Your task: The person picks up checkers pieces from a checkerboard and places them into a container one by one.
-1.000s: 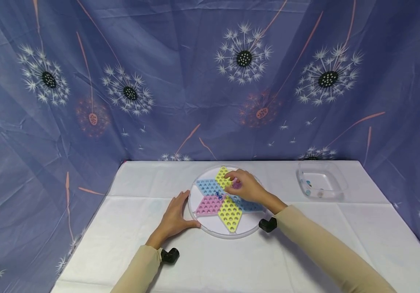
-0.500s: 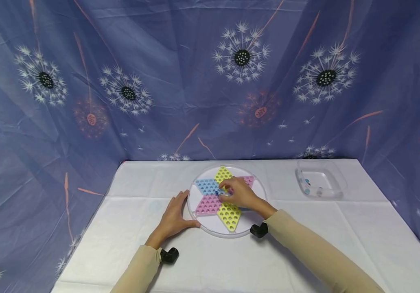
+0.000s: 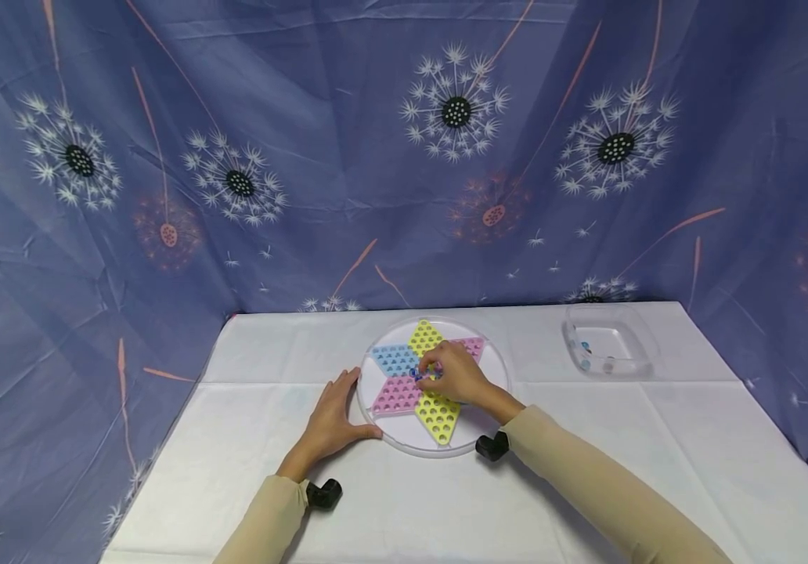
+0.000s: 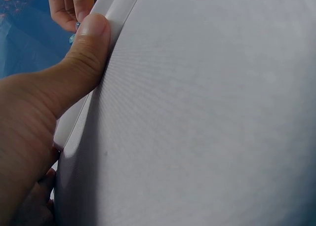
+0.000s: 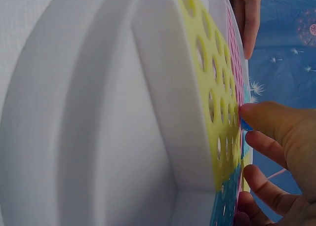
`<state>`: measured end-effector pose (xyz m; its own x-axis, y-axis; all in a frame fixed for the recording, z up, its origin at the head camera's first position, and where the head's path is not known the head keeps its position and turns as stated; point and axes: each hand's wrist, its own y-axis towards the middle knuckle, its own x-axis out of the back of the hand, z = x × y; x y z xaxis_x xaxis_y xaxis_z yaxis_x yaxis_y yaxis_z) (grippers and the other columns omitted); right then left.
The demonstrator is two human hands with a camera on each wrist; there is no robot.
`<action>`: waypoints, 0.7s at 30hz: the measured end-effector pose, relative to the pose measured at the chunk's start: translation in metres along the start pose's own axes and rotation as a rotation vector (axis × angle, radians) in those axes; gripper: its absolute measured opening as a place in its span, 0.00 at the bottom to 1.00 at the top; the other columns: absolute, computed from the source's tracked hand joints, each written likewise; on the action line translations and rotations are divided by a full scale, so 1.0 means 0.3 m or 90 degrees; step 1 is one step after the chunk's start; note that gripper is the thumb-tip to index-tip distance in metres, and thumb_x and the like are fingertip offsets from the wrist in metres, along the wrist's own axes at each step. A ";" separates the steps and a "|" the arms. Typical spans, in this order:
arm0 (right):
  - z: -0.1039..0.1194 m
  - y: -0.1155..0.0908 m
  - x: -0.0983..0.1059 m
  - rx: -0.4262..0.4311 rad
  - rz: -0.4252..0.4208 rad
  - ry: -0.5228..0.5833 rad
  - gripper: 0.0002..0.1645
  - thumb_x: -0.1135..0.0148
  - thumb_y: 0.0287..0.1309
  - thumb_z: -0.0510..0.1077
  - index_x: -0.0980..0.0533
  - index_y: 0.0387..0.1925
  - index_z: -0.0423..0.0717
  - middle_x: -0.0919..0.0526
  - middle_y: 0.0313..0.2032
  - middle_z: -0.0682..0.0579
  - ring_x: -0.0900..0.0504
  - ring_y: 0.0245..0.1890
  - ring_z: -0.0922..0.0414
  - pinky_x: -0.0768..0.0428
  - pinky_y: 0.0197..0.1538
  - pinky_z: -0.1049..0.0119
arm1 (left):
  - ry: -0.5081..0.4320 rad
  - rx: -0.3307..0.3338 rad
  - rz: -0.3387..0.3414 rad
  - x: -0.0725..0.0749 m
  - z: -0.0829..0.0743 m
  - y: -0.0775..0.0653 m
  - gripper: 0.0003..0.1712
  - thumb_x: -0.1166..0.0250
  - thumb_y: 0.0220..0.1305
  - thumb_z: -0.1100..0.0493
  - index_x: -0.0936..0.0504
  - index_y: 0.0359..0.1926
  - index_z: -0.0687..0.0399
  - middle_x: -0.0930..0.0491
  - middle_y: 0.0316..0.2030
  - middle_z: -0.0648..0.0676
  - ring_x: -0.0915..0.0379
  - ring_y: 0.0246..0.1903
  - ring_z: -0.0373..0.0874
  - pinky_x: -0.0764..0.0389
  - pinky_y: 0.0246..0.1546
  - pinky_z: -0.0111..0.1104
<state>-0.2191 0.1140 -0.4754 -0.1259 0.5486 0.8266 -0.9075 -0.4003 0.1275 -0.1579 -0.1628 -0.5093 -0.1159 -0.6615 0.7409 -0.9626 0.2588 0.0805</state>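
Note:
A round white Chinese checkers board [image 3: 379,435], with a star of yellow, pink and blue holed points, lies on the table. My left hand [image 3: 330,421] rests against its left rim, thumb and fingers spread wide. In the left wrist view, the thumb [image 4: 84,60] lies along the rim. Over the star's centre is my right hand [image 3: 462,374], with thumb and index finger pinching a small blue marble [image 5: 245,124] close to the holes. At those fingertips in the head view, blue marbles [image 3: 414,374] show, partly hidden by the hand.
A clear plastic container [image 3: 647,360] stands at the back right, with a few marbles [image 3: 585,364] inside. The white-covered table [image 3: 517,501] ends at a blue curtain [image 3: 348,141] with dandelion prints.
My right hand has moved left and lower from the board's right part to its centre, and its thumb and index finger have closed together. The left hand stays at the rim.

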 end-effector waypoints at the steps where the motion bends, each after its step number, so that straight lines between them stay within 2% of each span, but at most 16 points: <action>1: 0.000 -0.001 -0.001 -0.001 0.000 -0.001 0.10 0.20 0.53 0.50 0.16 0.33 0.56 0.19 0.42 0.52 0.24 0.47 0.51 0.26 0.57 0.51 | -0.001 -0.001 -0.001 0.000 0.000 0.000 0.72 0.14 0.39 0.39 0.43 0.80 0.58 0.43 0.78 0.64 0.54 0.78 0.61 0.52 0.79 0.55; 9: 0.000 -0.002 -0.003 -0.007 0.007 0.000 0.08 0.21 0.55 0.50 0.16 0.31 0.58 0.20 0.45 0.51 0.25 0.51 0.48 0.27 0.59 0.48 | 0.005 -0.003 0.003 -0.002 0.002 0.001 0.72 0.15 0.40 0.39 0.43 0.80 0.58 0.43 0.78 0.63 0.54 0.79 0.60 0.53 0.79 0.54; 21: 0.002 0.001 -0.001 -0.004 0.014 -0.009 0.08 0.21 0.55 0.50 0.16 0.31 0.57 0.20 0.43 0.52 0.25 0.48 0.50 0.27 0.57 0.50 | 0.001 -0.003 -0.002 -0.005 0.006 0.003 0.72 0.14 0.39 0.39 0.43 0.80 0.57 0.43 0.78 0.63 0.54 0.78 0.60 0.53 0.79 0.53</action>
<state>-0.2191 0.1133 -0.4754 -0.1406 0.5296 0.8365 -0.9069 -0.4079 0.1059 -0.1591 -0.1629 -0.5116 -0.1119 -0.6610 0.7420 -0.9620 0.2592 0.0858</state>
